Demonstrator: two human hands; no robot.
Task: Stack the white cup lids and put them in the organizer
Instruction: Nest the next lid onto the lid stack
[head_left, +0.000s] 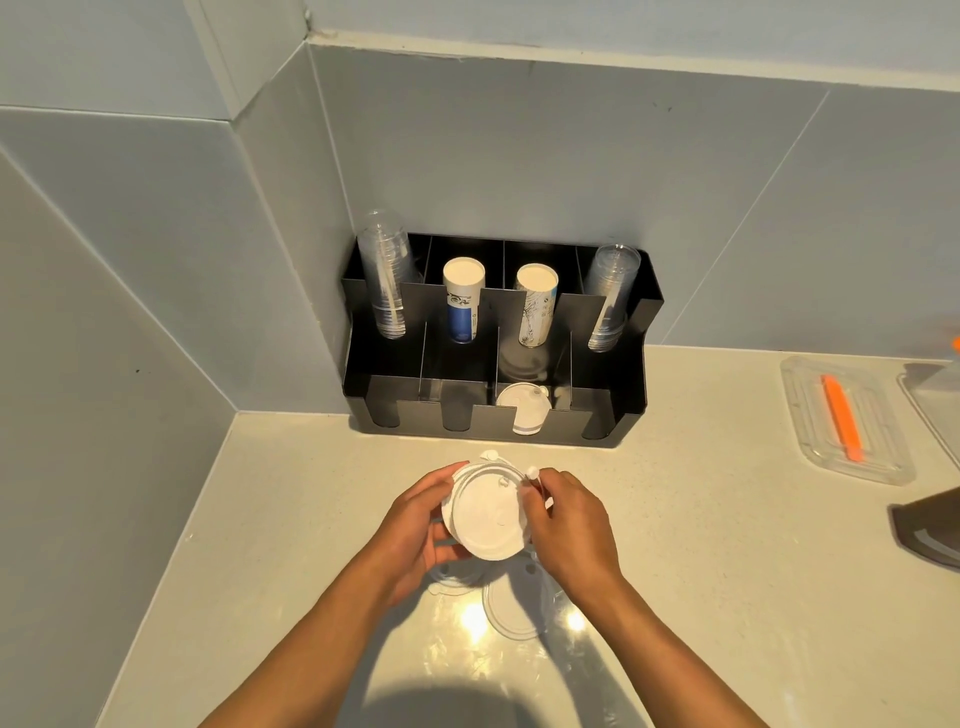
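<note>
Fingers (535, 486) of the right hand (569, 525) pinch the tab on the stack of white lids (485, 519) at its 2 o'clock edge, while the left hand (415, 525) cups the stack from 9 o'clock, held just above the desk (291, 519). At 12 o'clock sits the black organizer (498, 338), more white lids (522, 408) already in a front slot.

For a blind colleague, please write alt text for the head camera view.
Two bare hands, left hand and right hand, hold a small stack of round white plastic cup lids above a pale countertop. Behind stands a black compartmented organizer holding cup stacks, with more white lids in one front slot.
</note>
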